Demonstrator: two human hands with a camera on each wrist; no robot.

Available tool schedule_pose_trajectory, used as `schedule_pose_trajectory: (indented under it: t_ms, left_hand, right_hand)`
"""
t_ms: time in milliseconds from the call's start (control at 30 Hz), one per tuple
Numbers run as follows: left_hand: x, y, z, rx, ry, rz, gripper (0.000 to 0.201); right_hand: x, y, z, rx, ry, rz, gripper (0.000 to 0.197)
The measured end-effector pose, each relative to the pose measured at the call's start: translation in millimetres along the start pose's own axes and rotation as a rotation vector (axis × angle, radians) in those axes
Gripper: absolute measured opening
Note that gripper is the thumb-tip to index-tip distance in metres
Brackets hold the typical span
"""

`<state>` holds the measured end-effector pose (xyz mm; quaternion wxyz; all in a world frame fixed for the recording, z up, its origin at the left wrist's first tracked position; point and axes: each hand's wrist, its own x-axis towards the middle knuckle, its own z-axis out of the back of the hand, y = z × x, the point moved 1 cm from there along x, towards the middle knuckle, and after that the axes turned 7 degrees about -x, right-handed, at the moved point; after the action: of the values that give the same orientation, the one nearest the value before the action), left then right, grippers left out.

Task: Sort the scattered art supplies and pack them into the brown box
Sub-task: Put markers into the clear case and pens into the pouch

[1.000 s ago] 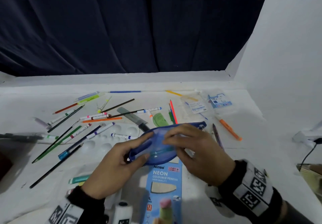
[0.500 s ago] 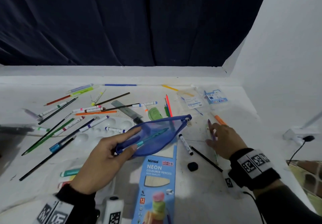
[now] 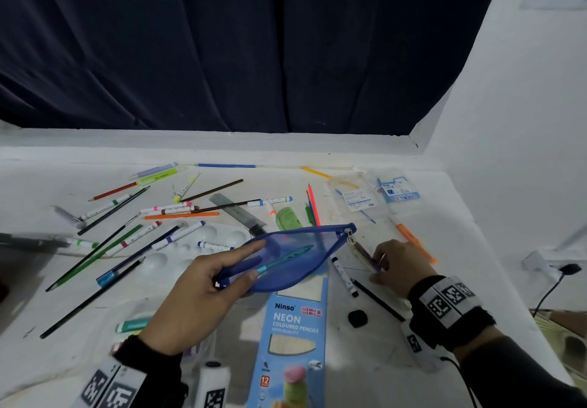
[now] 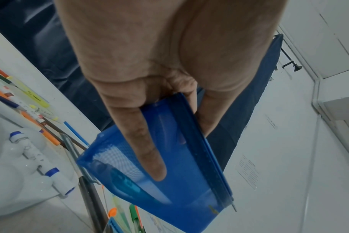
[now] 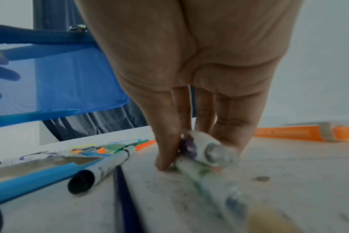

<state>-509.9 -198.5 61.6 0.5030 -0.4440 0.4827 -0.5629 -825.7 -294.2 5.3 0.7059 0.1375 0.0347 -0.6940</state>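
My left hand (image 3: 222, 277) grips a blue mesh zip pouch (image 3: 295, 258) above the table, thumb on top and fingers beneath; a teal pen (image 3: 286, 258) lies inside it. In the left wrist view the pouch (image 4: 169, 173) hangs from those fingers. To the right, my right hand (image 3: 390, 264) pinches a purple marker and a pale pen (image 3: 365, 256) together on the white table (image 3: 444, 217). The right wrist view shows the fingertips (image 5: 165, 159) pressing that blurred pair of pens (image 5: 205, 156) against the tabletop. No brown box is in view.
Many pencils and markers lie scattered at the left and back. A white paint palette (image 3: 190, 249) sits under some. A blue Ninso pencil box (image 3: 295, 337) lies at the front, with a black-capped marker (image 3: 344, 277), a black pencil (image 3: 378, 299) and a black eraser (image 3: 358, 318) beside it. An orange highlighter (image 3: 414, 242) lies right.
My right hand left the pouch, moved right to the table and now pinches two pens there. My left hand keeps holding the pouch, raised and tilted.
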Motion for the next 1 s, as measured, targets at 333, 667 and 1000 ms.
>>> schedule_pose_trajectory:
  t_ms: [333,667,1000]
  left_hand:
    - [6.6,3.6,3.9,-0.035,0.017,0.073,0.042]
    - [8.7,-5.8,5.2,0.061,0.106,0.059,0.054]
    - [10.9,-7.4,6.2,-0.210,0.133,0.108,0.054]
  right_hand:
    - [-29.7,30.5,49.1,0.635,-0.395,0.202,0.020]
    - [-65.4,100.0,74.7,1.017,-0.253,0.657,0.014]
    - [-53.1,97.3,35.2,0.126,-0.227,0.769,0.041]
